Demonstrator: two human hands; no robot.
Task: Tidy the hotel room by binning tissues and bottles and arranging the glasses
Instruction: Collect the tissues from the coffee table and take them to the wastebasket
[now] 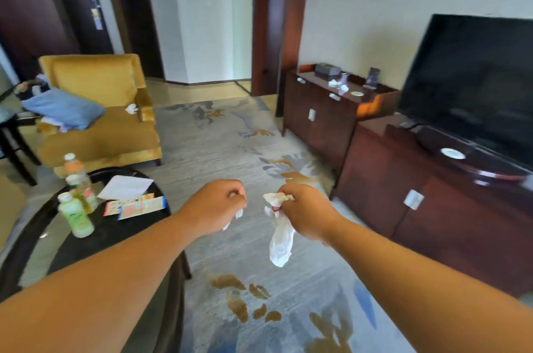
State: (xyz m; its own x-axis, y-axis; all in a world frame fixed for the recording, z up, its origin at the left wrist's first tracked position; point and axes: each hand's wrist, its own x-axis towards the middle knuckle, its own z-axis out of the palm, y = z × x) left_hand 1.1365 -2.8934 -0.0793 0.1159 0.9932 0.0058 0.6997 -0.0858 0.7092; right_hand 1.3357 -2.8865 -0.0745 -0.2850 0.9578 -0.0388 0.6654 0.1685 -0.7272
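Note:
My right hand (pixel 305 212) grips a crumpled white tissue (pixel 280 240) that hangs down below the fist. My left hand (pixel 217 207) is curled round a smaller bit of white tissue (pixel 238 213), with only scraps showing under the fingers. Both hands are held out over the carpet. Two plastic bottles stand on the round black table (pixel 121 233) at the left: a taller one (pixel 77 176) and a pale green one (pixel 75 215). More crumpled tissue lies on the yellow armchair (pixel 131 108) and on the far cabinet top (pixel 338 86), beside a glass (pixel 344 77).
A folded white paper (pixel 125 187) and colourful leaflets (pixel 135 206) lie on the table. A blue pillow (pixel 64 108) lies on the armchair (pixel 98 122). Dark wooden cabinets (pixel 415 197) and a television (pixel 473 78) line the right wall. Patterned carpet (pixel 219 150) lies between.

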